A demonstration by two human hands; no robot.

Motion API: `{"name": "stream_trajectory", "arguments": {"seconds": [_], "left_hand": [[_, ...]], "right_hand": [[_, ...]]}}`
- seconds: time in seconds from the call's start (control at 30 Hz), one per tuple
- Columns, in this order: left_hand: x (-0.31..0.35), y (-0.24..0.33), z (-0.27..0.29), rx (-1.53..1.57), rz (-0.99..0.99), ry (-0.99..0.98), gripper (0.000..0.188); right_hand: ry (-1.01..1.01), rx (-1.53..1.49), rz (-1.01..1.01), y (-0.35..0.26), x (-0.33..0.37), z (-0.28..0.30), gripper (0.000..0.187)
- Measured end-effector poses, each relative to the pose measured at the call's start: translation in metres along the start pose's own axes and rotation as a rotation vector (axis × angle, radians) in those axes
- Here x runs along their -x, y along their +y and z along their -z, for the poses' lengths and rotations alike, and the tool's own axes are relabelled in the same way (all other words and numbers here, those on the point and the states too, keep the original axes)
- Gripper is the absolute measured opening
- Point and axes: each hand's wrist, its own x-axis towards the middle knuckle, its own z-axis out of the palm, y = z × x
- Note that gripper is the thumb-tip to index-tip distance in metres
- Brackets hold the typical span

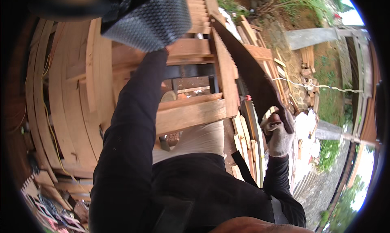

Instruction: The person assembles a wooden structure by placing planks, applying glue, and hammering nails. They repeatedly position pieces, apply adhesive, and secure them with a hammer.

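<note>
My right hand [279, 133], in a pale work glove, is closed round the handle of a handsaw. The long, dark saw blade [254, 68] slants up and to the left, its toothed edge facing left and its tip beside the wooden board [223, 70]. My left arm [130, 107], in a black sleeve, reaches far forward over the timber. A dark grey, dotted-texture object [152, 23] covers most of the left hand, so its fingers and anything in them cannot be made out. Below the arm lies a squared wooden beam [191, 115].
Wide planks [67, 95] lie side by side at the left, with a yellow cord [48, 111] across them. Narrow offcuts [245, 141] are stacked near the saw. A white cord [325, 86] crosses the ground at the right, near a wooden frame [357, 70].
</note>
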Motion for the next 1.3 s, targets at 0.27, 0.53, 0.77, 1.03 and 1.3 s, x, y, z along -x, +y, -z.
{"name": "stream_trajectory", "arguments": {"seconds": [0.27, 0.53, 0.77, 1.03, 1.3], "left_hand": [[-0.011, -0.005, 0.0, -0.026, 0.061, -0.008, 0.049], [-0.006, -0.018, -0.004, 0.013, 0.053, -0.024, 0.043], [0.0, -0.012, 0.015, 0.08, 0.092, -0.023, 0.042], [-0.007, 0.0, 0.011, 0.105, 0.122, -0.113, 0.044], [-0.008, -0.004, 0.006, 0.089, 0.076, -0.002, 0.045]], "right_hand": [[-0.107, 0.12, 0.098, -0.005, 0.003, 0.001, 0.038], [-0.059, 0.117, 0.13, -0.008, 0.009, -0.01, 0.032], [-0.04, 0.185, 0.079, -0.014, 0.006, -0.011, 0.024], [-0.12, -0.043, 0.108, -0.009, 0.005, -0.009, 0.019], [-0.047, 0.088, 0.156, -0.014, 0.008, -0.015, 0.018]]}}
